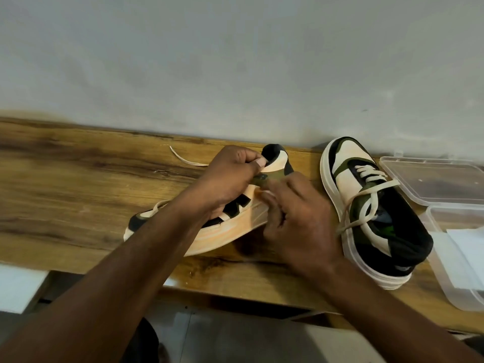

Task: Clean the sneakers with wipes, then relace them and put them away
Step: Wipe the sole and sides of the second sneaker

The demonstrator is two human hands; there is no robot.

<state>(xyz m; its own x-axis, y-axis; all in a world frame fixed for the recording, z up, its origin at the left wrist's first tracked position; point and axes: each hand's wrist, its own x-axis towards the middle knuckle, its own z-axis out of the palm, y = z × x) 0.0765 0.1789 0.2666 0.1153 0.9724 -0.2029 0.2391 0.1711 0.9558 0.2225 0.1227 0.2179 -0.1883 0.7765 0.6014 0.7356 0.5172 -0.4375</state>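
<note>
Hands (264,195) clamped on tilted sneaker (209,231), laced sneaker (372,213) and plastic box (445,231) beside.

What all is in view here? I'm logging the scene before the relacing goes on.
Sneaker in hand: one, cream, black and green, tipped on its side, middle of the table.
Laced sneaker: one, same colours, upright on its sole, to the right.
Loose lace: one, cream, on the table behind the hands.
Plastic box: one, clear, right edge, lid open, white sheets inside.
Table: one, brown wood, against a grey wall.
Left hand: grips the tipped sneaker's upper.
Right hand: fingers curled at that sneaker's side.
</note>
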